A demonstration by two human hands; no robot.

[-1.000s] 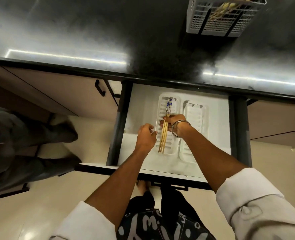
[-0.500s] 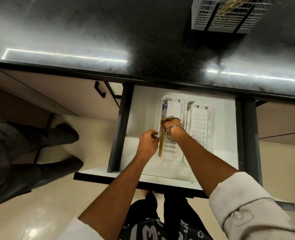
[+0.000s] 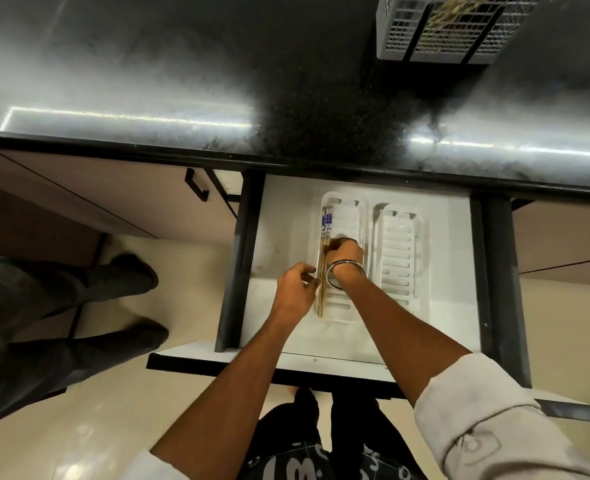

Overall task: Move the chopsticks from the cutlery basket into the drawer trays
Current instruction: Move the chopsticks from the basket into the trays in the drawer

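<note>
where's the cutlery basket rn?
Head view, top right: the cutlery basket sits on the dark countertop, beyond the open drawer and its two white trays.

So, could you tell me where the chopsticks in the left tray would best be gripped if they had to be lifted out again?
Probably at the plain wooden middle of the chopsticks, pinched from above. They lie flat and lengthwise along the left wall of the left tray, so a sideways approach from the left is blocked. The right hand already touches them near mid-length; the left hand is beside them.
</note>
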